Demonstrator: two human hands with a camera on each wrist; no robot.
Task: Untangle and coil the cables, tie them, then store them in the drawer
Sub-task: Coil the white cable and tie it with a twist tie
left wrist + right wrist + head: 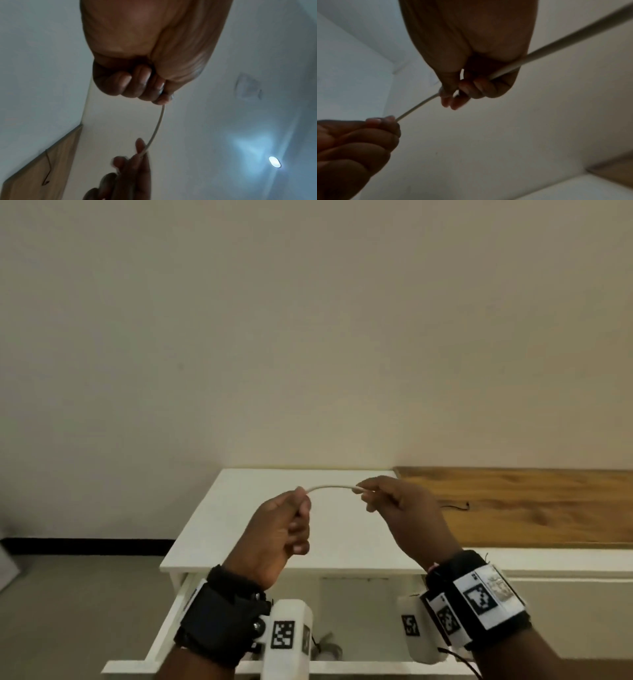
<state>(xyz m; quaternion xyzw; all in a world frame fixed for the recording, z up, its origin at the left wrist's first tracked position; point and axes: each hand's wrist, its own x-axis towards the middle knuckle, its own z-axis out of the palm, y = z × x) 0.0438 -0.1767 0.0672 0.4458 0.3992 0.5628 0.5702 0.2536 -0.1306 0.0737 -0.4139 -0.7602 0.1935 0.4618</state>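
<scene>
Left hand (274,537) and right hand (407,515) pinching white cable (330,487) taut, above white cabinet (239,529); open drawer (164,631) below

The head view is taken from above and behind both hands, faced forward and down onto the white cabinet top (239,529); the wall is seen from 10 to 2 o'clock. The left wrist view is set close under the left hand (145,54) and aimed along it and upward toward the ceiling. The right wrist view is placed likewise under the right hand (471,47). The white cable (330,486) and both hands are shared by all three views.
</scene>
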